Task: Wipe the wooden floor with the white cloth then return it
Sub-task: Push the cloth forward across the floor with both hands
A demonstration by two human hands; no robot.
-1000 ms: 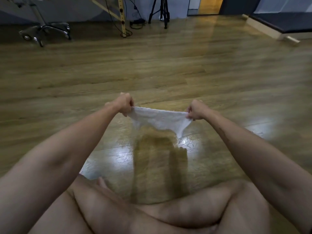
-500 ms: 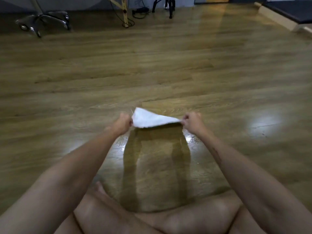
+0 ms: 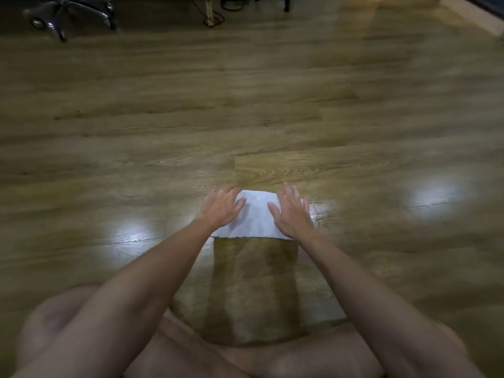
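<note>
The white cloth [image 3: 256, 216] lies spread flat on the wooden floor [image 3: 245, 110] in front of me. My left hand [image 3: 222, 207] presses on its left part with straight, spread fingers. My right hand [image 3: 291, 211] presses flat on its right part the same way. A darker, wiped-looking strip of floor [image 3: 253, 290] runs from the cloth's near edge back toward my crossed legs. The frame is blurred by motion.
A wheeled chair base [image 3: 68, 15] stands at the far left. A wooden leg with cables [image 3: 210, 15] is at the far middle. A low raised platform edge [image 3: 471, 15] runs along the far right. My bare legs [image 3: 191, 350] fill the bottom of the view.
The cloth was held up stretched between both hands pinching its corners. Now it lies flat on the floor, farther from me, with both hands opened and pressing on it.
</note>
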